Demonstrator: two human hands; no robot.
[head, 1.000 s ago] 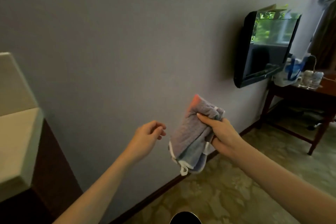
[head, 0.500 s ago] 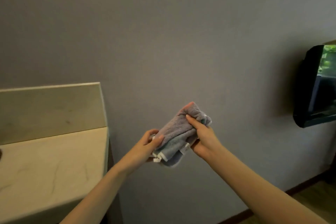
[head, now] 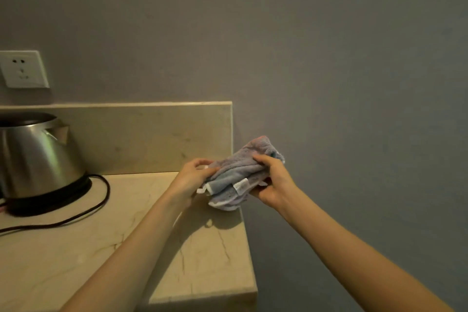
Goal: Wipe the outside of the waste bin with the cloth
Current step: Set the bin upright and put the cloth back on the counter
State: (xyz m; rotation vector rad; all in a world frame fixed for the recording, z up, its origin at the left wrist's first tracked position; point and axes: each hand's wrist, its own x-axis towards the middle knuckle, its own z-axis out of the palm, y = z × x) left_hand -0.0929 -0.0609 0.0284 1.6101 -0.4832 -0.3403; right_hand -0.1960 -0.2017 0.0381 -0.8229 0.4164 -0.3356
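Both hands are gripping the bunched cloth (head: 240,175) above the counter's (head: 207,256) right edge: left hand (head: 193,177) pinching its left end, right hand (head: 272,180) curled around its right end.

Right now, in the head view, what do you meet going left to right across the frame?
Wall socket → kettle → power cord → left hand → cloth → right hand. No waste bin in view.

Beige marble counter (head: 76,248), steel kettle (head: 38,157) on black base, dark cord (head: 96,208)
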